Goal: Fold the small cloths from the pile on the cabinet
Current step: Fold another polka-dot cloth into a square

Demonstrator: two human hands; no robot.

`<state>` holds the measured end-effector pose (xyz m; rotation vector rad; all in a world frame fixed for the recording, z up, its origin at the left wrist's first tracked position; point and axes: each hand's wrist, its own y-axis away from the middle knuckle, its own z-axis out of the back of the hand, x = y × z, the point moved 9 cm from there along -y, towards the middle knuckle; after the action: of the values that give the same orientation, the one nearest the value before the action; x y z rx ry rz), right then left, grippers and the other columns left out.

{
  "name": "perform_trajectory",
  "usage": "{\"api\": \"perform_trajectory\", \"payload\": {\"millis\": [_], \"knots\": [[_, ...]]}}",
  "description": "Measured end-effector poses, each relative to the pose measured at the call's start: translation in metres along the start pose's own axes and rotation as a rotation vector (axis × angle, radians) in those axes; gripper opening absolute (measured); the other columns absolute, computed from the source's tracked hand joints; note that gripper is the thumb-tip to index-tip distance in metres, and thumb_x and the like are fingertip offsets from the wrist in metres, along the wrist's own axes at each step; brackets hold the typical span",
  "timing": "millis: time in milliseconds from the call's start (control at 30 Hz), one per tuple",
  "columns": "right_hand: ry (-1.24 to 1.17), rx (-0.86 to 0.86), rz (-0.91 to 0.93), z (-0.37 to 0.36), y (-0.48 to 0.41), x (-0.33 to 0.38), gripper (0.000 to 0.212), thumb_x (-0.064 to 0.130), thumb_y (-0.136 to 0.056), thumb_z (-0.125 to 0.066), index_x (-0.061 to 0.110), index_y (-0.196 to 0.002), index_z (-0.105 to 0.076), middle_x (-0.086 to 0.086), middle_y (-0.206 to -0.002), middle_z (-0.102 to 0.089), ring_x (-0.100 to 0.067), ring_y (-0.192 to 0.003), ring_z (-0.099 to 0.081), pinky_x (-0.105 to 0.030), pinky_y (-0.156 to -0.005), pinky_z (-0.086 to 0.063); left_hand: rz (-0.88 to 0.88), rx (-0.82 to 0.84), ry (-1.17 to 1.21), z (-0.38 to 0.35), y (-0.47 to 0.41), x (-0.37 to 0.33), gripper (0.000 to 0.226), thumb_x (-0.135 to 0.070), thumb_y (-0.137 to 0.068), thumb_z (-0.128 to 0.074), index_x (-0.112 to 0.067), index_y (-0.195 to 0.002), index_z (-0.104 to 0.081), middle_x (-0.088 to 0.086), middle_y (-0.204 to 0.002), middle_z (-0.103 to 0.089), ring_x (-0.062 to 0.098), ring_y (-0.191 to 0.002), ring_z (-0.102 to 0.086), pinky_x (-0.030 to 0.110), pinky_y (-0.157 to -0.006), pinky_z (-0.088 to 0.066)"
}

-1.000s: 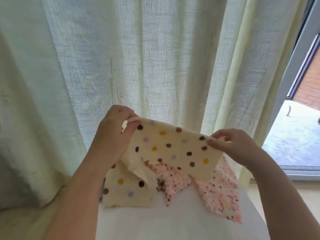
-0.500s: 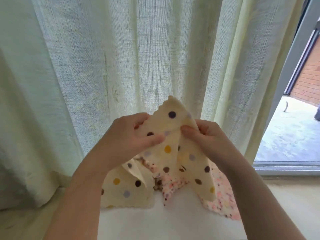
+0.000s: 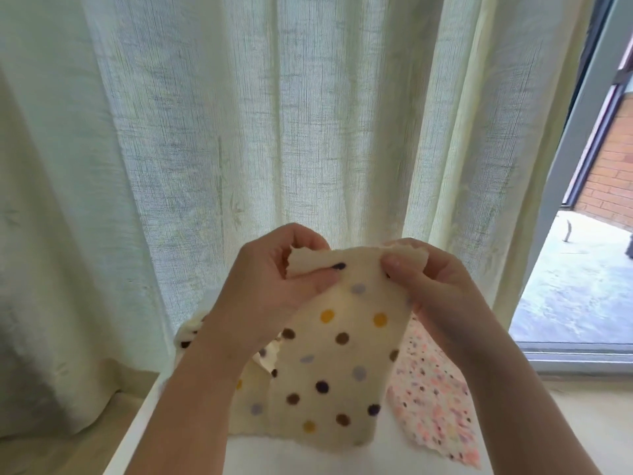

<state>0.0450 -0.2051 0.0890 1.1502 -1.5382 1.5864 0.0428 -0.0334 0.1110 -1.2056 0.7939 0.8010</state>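
Cloth in hand: a cream polka-dot cloth (image 3: 337, 365) is held up at the centre of the frame, its top edge pinched at 2 points and the rest hanging down, doubled over, in front of the pile; its lower edge hangs low over the cabinet top, and contact there cannot be told.
Left hand (image 3: 274, 286): seen left of centre, closed on the upper left corner of the cream polka-dot cloth, thumb pressed on the front face, fingers curled behind.
Right hand (image 3: 431, 286): seen right of centre, clamped on the upper right corner of the same cloth, thumb on the front, a frayed bit of edge sticking up above the fingers.
Hands relative to each other: held near each other at the same height, apart, joined only by the stretch of cloth between them.
Pile: a second cream dotted cloth (image 3: 248, 395) lies lower left behind the left forearm; a pink speckled cloth (image 3: 435, 409) lies lower right, partly covered by the hanging cloth.
Cabinet (image 3: 191, 454): a white top is seen along the bottom of the frame, under the pile.
Background: a pale sheer curtain (image 3: 308, 114) fills the upper frame; a glass door frame (image 3: 575, 125) stands at the right edge.
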Motion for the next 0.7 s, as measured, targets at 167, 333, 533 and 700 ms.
{"api": "perform_trajectory", "payload": {"millis": [167,333,533,700], "knots": [[0.042,-0.052,0.101,0.004,0.002,0.018,0.012,0.016,-0.081,-0.064,0.018,-0.082,-0.076,0.004,-0.076,-0.070,-0.008,-0.071,-0.065,-0.016,-0.063,-0.050,-0.032,0.069,-0.036,-0.005,0.002,-0.005,0.029,-0.027,-0.069,-0.085,-0.029,-0.065,-0.056,-0.008,-0.068,-0.057,0.013,-0.062,-0.052,0.027,-0.062,-0.044],[0.118,-0.113,0.154,0.012,0.006,0.027,0.031,-0.001,-0.091,-0.059,0.026,-0.087,-0.074,-0.001,-0.073,-0.067,-0.013,-0.067,-0.064,-0.020,-0.062,-0.051,-0.087,0.083,-0.075,-0.002,0.005,-0.014,0.018,-0.026,-0.076,-0.076,-0.031,-0.074,-0.058,-0.007,-0.075,-0.063,0.017,-0.071,-0.060,0.030,-0.071,-0.049],[0.438,-0.023,0.299,-0.004,0.015,0.050,0.032,0.006,-0.090,-0.067,0.038,-0.093,-0.067,0.007,-0.099,-0.073,-0.011,-0.095,-0.068,-0.024,-0.079,-0.055,-0.188,0.051,-0.144,-0.003,0.009,-0.027,0.023,-0.023,-0.082,-0.071,-0.035,-0.075,-0.052,-0.005,-0.080,-0.062,0.012,-0.078,-0.060,0.026,-0.074,-0.048],[0.529,-0.027,0.287,-0.006,0.016,0.049,0.027,0.016,-0.090,-0.069,0.042,-0.083,-0.068,0.007,-0.094,-0.074,-0.012,-0.095,-0.068,-0.035,-0.084,-0.054,-0.180,0.065,-0.280,-0.005,0.010,-0.023,0.010,-0.023,-0.086,-0.061,-0.033,-0.084,-0.060,-0.007,-0.085,-0.062,0.013,-0.078,-0.059,0.035,-0.056,-0.051]]}}
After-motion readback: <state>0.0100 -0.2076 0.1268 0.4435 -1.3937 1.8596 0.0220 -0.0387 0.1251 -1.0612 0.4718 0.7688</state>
